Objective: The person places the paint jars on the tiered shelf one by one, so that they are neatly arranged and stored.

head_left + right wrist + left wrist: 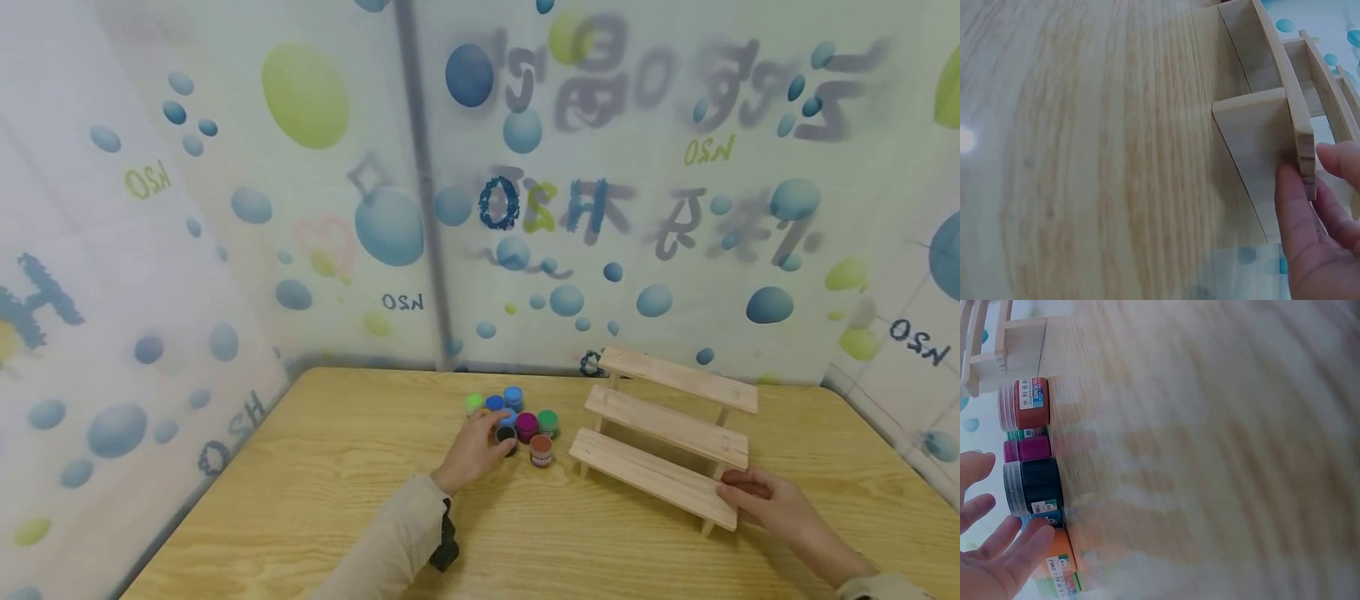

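Observation:
In the head view my left hand [472, 451] reaches over a cluster of small paint jars, thumb and fingers spread either side of the black paint jar [507, 440]. The left wrist view shows the thumb apart from that jar's clear lid, with fingers close to the orange paint jar [1062, 550]. A three-tier wooden stand [663, 422] stands at the right of the table. Its lowest board's right end is held by my right hand [780, 510]. In the right wrist view the thumb [1338, 161] lies over the board and fingers lie under it.
Beside the black jar stand a brown-red jar [541, 451], a purple jar [527, 427] and a green jar [547, 422]. Blue jars and a lime jar [475, 403] sit behind. The wood-grain table [300, 492] meets a dotted sheet wall [360, 333] at its back edge.

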